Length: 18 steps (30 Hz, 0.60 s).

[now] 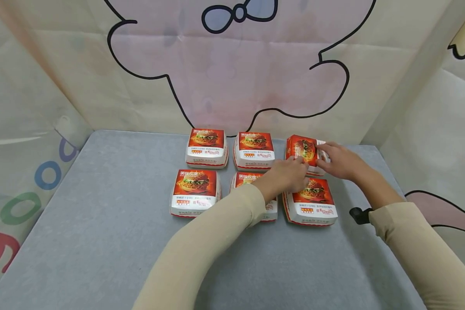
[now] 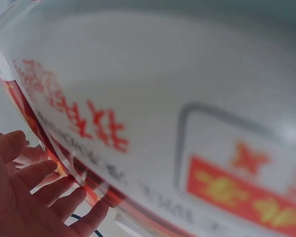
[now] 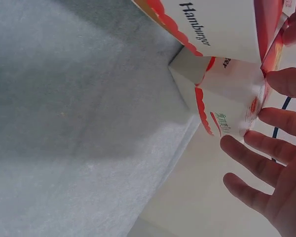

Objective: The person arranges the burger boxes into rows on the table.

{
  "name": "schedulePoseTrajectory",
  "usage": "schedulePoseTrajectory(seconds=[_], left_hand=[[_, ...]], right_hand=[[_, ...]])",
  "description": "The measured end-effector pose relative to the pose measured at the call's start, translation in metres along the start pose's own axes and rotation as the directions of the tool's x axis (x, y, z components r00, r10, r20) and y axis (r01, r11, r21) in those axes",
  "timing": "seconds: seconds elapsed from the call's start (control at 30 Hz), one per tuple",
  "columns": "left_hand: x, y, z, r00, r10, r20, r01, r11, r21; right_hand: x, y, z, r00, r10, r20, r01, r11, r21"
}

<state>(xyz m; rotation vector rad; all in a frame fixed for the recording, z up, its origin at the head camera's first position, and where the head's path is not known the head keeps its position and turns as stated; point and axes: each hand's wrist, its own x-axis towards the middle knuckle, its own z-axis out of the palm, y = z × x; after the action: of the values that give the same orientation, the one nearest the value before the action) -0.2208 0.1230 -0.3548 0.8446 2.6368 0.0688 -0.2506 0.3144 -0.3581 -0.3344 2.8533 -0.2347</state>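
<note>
Both hands are at the back-right hamburger box [image 1: 304, 148], which sits turned sideways, its white printed part to the right. My left hand [image 1: 284, 175] reaches over the front-middle hamburger box [image 1: 245, 178], its fingers at the near left of the back-right one. In the left wrist view the fingers [image 2: 64, 195] are extended at a red box edge, beside a large blurred white lid [image 2: 138, 64]. My right hand [image 1: 341, 161] touches the right side of the turned box; the right wrist view shows nearly straight, spread fingers [image 3: 256, 160] against its white side [image 3: 232, 94].
The front-right hamburger box [image 1: 311, 206] stands just before the turned one. To the left are a back-middle box [image 1: 253, 148], a back-left box [image 1: 206, 148] and a front-left box [image 1: 195, 191]. The grey table [image 1: 100, 241] meets printed cloth walls [image 1: 232, 86] behind and at the sides.
</note>
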Motion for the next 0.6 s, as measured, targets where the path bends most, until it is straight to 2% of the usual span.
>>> schedulePoseTrajectory(seconds=[0.27, 0.6], left_hand=[[0.001, -0.003, 0.0, 1.0, 0.006, -0.018, -0.006, 1.0, 0.02], [0.002, -0.003, -0.001, 1.0, 0.004, -0.006, -0.004, 1.0, 0.02]], right_hand=[[0.004, 0.001, -0.003, 0.998, -0.017, -0.062, 0.018, 1.0, 0.012], [0.007, 0.01, 0.0, 0.999, -0.05, 0.002, 0.05, 0.996, 0.068]])
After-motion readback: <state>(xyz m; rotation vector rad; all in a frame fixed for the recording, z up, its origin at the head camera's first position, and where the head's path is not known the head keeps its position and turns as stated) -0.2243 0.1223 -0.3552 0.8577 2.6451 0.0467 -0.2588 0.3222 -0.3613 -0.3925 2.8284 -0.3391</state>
